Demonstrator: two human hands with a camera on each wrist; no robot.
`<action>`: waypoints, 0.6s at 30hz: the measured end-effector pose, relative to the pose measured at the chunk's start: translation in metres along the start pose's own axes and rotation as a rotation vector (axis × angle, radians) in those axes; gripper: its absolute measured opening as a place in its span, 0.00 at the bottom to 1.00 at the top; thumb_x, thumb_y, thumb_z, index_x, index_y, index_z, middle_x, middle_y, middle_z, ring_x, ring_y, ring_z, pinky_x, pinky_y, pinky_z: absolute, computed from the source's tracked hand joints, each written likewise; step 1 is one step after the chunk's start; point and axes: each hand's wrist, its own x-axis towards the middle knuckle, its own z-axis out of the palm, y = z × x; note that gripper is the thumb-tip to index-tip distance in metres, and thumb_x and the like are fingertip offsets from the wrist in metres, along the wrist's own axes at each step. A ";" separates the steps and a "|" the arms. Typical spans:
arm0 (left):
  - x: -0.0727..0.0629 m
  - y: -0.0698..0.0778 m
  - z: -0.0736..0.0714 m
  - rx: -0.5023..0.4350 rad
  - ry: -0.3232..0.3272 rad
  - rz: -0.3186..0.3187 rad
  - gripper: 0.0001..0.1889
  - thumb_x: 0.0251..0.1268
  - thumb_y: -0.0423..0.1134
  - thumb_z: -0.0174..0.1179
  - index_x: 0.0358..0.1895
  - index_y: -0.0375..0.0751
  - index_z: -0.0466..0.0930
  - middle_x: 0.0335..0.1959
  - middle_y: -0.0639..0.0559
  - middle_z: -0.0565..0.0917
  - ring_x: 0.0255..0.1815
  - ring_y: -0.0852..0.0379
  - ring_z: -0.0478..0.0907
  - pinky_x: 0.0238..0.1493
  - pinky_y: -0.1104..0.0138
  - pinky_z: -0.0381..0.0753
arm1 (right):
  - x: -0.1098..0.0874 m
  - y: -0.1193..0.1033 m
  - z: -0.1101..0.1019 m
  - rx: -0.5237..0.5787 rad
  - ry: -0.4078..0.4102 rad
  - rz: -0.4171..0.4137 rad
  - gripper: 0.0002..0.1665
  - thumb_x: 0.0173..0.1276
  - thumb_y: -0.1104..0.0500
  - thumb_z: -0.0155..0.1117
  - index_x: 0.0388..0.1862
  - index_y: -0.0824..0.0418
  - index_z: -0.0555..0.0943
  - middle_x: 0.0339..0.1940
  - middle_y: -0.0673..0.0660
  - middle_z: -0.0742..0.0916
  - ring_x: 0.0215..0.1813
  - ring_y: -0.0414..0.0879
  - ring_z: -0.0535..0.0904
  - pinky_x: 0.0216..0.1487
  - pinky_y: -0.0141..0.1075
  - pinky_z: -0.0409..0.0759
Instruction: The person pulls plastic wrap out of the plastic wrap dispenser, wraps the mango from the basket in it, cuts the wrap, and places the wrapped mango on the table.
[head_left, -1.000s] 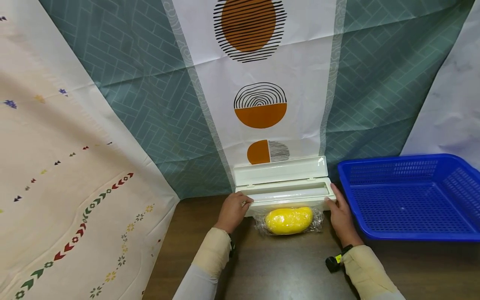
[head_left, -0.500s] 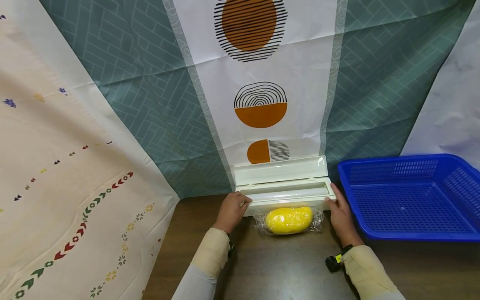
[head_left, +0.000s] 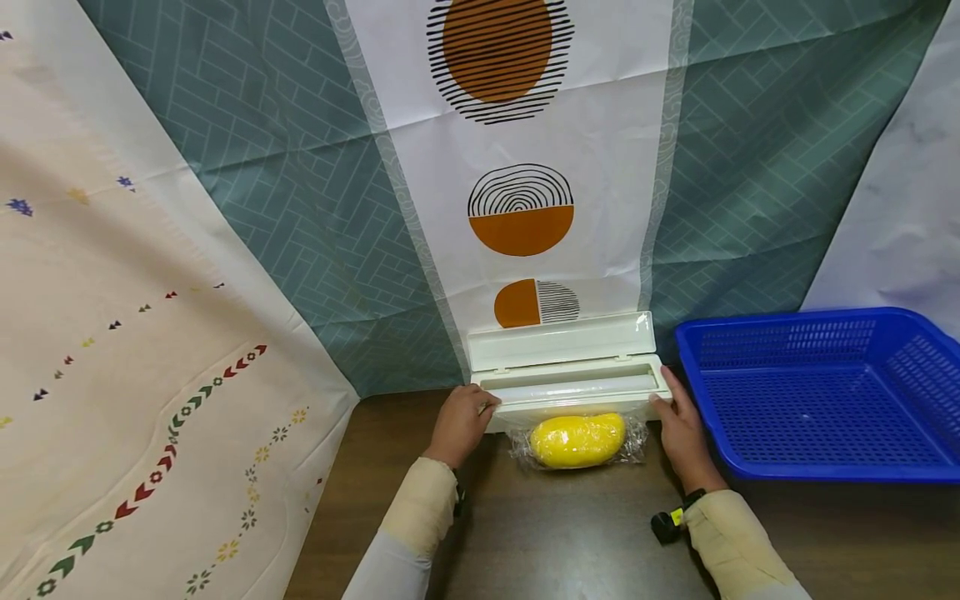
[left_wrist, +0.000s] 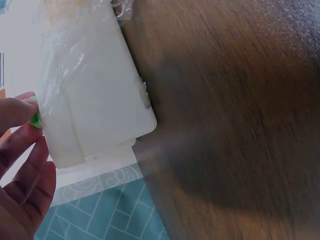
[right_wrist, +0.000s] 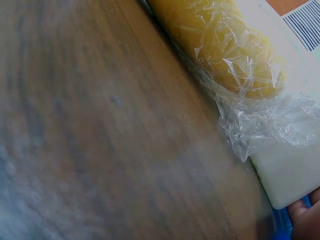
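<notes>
A white cling film dispenser [head_left: 570,408] stands on the table with its lid [head_left: 562,343] raised and a film roll [head_left: 577,389] inside. My left hand [head_left: 461,423] is at its front left corner. In the left wrist view, thumb and fingers pinch a small green slide cutter [left_wrist: 35,120] at the dispenser's edge. My right hand [head_left: 682,429] grips the right end, thumb in front and fingers along the side. Against the front lies a yellow, rounded oblong item [head_left: 577,441] wrapped in clear film [right_wrist: 265,120]. Film also stretches over the dispenser's front in the left wrist view.
A blue plastic basket [head_left: 825,417] stands right of the dispenser, close by my right hand. Behind rises a patterned cloth [head_left: 517,133], and a cream embroidered cloth [head_left: 150,333] hangs at the left. The brown wooden table [head_left: 562,533] extends in front.
My left hand has shifted slightly left along the dispenser's front edge. My right hand, the dispenser and the wrapped yellow item stay where they were.
</notes>
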 end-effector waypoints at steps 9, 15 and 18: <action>-0.002 -0.002 0.000 0.007 0.062 0.025 0.06 0.66 0.39 0.67 0.43 0.49 0.91 0.39 0.54 0.88 0.43 0.53 0.82 0.55 0.61 0.79 | -0.001 -0.002 -0.001 -0.021 -0.004 0.008 0.36 0.83 0.60 0.45 0.84 0.56 0.47 0.85 0.60 0.53 0.84 0.57 0.45 0.83 0.51 0.44; -0.003 -0.005 0.002 -0.025 0.077 0.014 0.07 0.68 0.38 0.65 0.43 0.49 0.91 0.39 0.54 0.88 0.42 0.52 0.80 0.50 0.61 0.80 | 0.000 -0.001 -0.001 -0.011 -0.009 0.002 0.36 0.83 0.60 0.45 0.84 0.57 0.47 0.85 0.61 0.52 0.84 0.58 0.45 0.83 0.54 0.43; -0.004 -0.007 0.003 -0.034 0.084 0.009 0.07 0.68 0.39 0.64 0.42 0.50 0.91 0.38 0.55 0.87 0.41 0.53 0.79 0.47 0.61 0.80 | -0.001 -0.001 -0.001 -0.011 -0.008 -0.005 0.36 0.83 0.59 0.46 0.84 0.54 0.48 0.85 0.59 0.53 0.84 0.57 0.45 0.83 0.55 0.44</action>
